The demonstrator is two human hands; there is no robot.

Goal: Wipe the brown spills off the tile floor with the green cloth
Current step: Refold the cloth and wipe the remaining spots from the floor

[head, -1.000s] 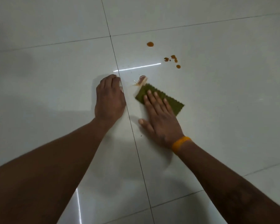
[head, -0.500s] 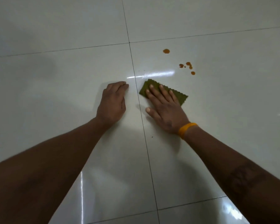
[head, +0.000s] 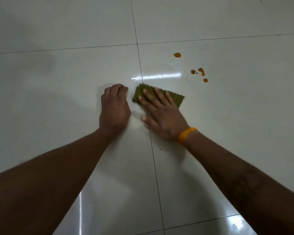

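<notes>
While the right hand (head: 161, 114) lies flat with fingers spread, palm down, it presses the cloth (head: 174, 98) against the floor (head: 244, 133); nothing is gripped. Cloth position: just right of the vertical grout line, with its left corner on that line. The left hand (head: 115, 109) rests on the floor just beside the cloth, fingers curled under, holding nothing. An orange band (head: 186, 135) circles the right wrist. Count: one cloth, two hands, about five brown spills (head: 200, 72), all clear of the cloth, up and to its right.
</notes>
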